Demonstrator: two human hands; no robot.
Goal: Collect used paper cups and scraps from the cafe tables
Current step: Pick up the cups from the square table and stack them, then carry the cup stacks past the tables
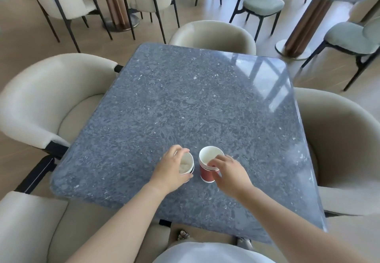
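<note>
- My left hand [171,169] is wrapped round a paper cup [191,167]: mouth up, long axis vertical, a crumpled scrap [184,165] inside.
- My right hand [228,171] pinches the near rim of the red cup stack [206,173], which is upright too, open end up.
- The two are side by side, just apart, towards the near edge of the table [205,98].

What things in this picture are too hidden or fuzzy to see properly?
Head view only:
Left cup: the left hand wraps its outside, hiding its pattern.
White stuff inside it: too blurry to name.
Red cup stack: rims too small to count; the right hand covers its right side.
Feet: mostly cut off by the table edge.
</note>
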